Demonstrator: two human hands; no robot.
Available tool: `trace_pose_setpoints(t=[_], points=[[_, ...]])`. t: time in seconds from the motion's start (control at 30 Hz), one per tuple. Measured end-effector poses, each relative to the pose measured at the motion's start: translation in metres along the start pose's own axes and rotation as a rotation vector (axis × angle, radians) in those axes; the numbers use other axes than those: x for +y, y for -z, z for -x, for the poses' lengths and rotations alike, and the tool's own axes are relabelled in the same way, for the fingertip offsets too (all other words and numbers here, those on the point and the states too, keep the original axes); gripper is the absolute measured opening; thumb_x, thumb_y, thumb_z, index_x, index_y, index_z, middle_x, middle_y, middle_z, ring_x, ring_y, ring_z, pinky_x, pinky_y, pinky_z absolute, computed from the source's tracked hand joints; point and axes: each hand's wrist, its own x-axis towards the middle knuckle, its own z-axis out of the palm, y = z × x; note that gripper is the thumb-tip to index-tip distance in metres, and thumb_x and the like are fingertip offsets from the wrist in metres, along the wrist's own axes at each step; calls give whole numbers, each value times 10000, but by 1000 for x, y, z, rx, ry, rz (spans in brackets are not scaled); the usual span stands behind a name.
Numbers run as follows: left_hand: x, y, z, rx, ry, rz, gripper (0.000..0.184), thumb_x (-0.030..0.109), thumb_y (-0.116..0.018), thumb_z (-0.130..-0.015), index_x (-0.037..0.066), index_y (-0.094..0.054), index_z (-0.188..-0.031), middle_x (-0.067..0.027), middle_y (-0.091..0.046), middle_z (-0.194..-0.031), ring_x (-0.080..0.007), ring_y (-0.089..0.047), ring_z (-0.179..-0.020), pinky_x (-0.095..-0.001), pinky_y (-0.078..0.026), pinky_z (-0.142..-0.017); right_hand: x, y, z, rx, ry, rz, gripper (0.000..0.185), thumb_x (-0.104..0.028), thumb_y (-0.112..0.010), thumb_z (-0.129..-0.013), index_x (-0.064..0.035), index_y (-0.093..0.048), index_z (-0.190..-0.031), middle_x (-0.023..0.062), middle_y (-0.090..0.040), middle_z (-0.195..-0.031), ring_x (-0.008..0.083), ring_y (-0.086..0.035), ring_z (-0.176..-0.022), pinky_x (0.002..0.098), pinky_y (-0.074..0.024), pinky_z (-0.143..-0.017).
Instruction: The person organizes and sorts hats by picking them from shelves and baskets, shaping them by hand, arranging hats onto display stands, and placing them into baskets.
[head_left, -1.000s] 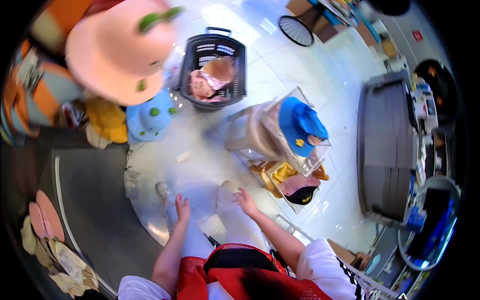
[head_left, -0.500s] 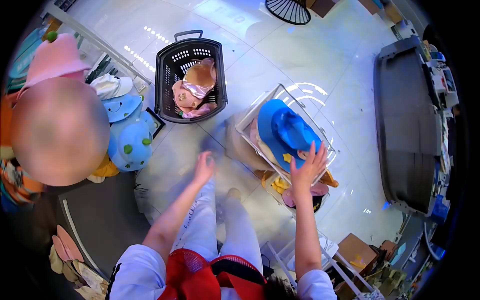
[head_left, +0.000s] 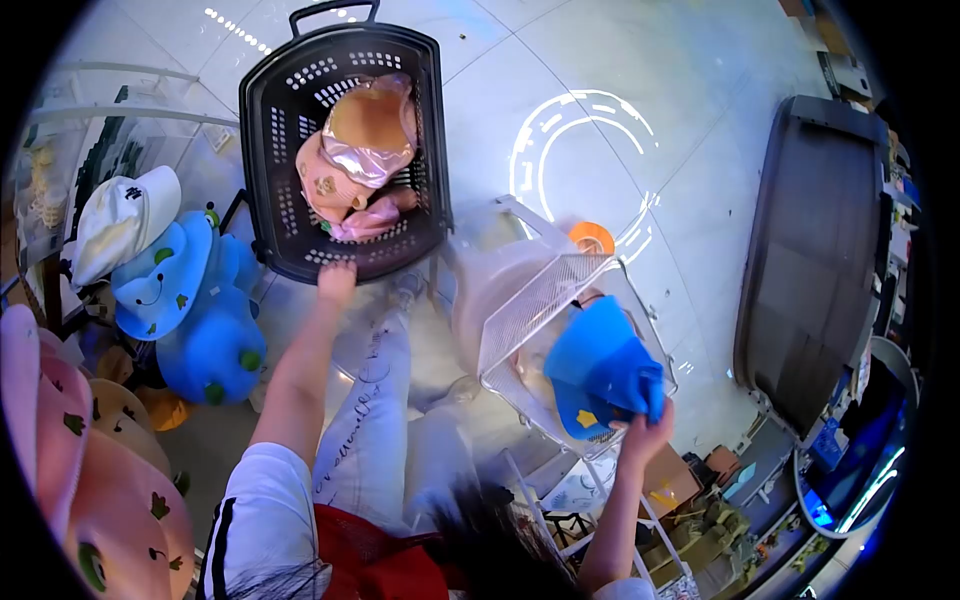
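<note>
My left hand [head_left: 337,282] is at the near rim of a black plastic shopping basket [head_left: 262,160], its fingers closed over the edge. Inside the basket lie a pink cap [head_left: 328,182] and shiny pink wrapped items [head_left: 372,125]. On the right, my right hand [head_left: 648,436] grips the edge of a blue hat [head_left: 592,365] with a yellow star. That hat rests in a white wire mesh basket [head_left: 545,295], partly covering what lies beneath it. My fingertips under the hat's edge are partly hidden.
Blue hats [head_left: 205,320], a white cap [head_left: 125,220] and pink hats [head_left: 120,490] are stacked at my left. An orange round thing [head_left: 592,238] is behind the wire basket. A large dark panel [head_left: 805,250] stands at right, with boxes [head_left: 672,485] below.
My left hand has moved forward from above my leg to the black basket's rim. My right hand, previously spread over the blue hat, has closed on its edge. The view has shifted.
</note>
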Motion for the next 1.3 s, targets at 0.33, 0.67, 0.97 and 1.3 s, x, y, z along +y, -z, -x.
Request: trace_pose_setpoints(t=[0.33, 0.67, 0.97, 1.3], points=[[48, 17, 17, -189, -33, 241, 515, 238, -662, -634, 26, -475, -1065, -118, -555, -913, -244, -569, -821, -320, -477, -699, -82, 4, 16, 211, -87, -609, 232, -163, -436, -803, 30, -531, -890, 113, -557, -819, 167, -546, -569, 238, -444, -430], [37, 76, 29, -595, 230, 481, 459, 150, -598, -638, 51, -499, -1075, -139, -495, -1105, -256, -449, -1052, -367, -344, -904, -162, -85, 40, -429, -121, -648, 383, 9, -548, -681, 4, -453, -1052, 129, -501, -968, 204, -489, -917, 288, -388, -809], [48, 75, 22, 107, 141, 1514, 191, 32, -398, -851, -19, -506, -1000, -114, -567, -921, -144, -558, -804, -245, -435, -746, 24, -84, -3, -190, 25, 322, 822, -172, -745, -528, 8, -301, -1196, 181, -390, -1144, 326, -336, -1113, 412, -272, -930], [151, 290, 70, 362, -912, 1003, 353, 171, -609, -666, 33, -518, -978, -111, -569, -881, -258, -562, -812, -346, -416, -795, 8, -2, 44, -219, 352, -23, 174, 8, -570, -489, -40, -499, -640, 83, -511, -696, 281, -494, -640, 387, -384, -584]])
